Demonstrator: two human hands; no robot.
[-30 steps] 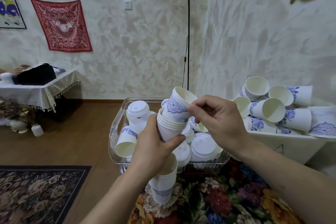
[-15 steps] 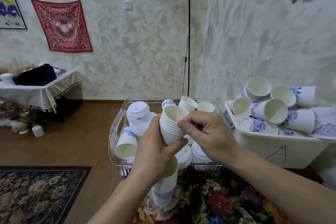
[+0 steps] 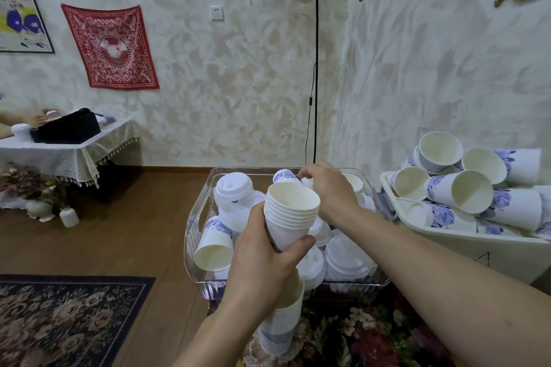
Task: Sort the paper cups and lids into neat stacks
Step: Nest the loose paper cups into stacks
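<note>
A nested stack of paper cups (image 3: 290,214) is gripped by the left hand (image 3: 262,259) above the clear bin (image 3: 196,235) of loose cups and lids (image 3: 347,259). The right hand (image 3: 329,191) is curled over cups at the bin's far side; its grasp cannot be told.

Nested stack of white cups (image 3: 290,214) tilted mouth-up, loose cups and white lids (image 3: 347,259) jumbled in clear bin (image 3: 196,235) — second stack (image 3: 280,322) standing below
</note>
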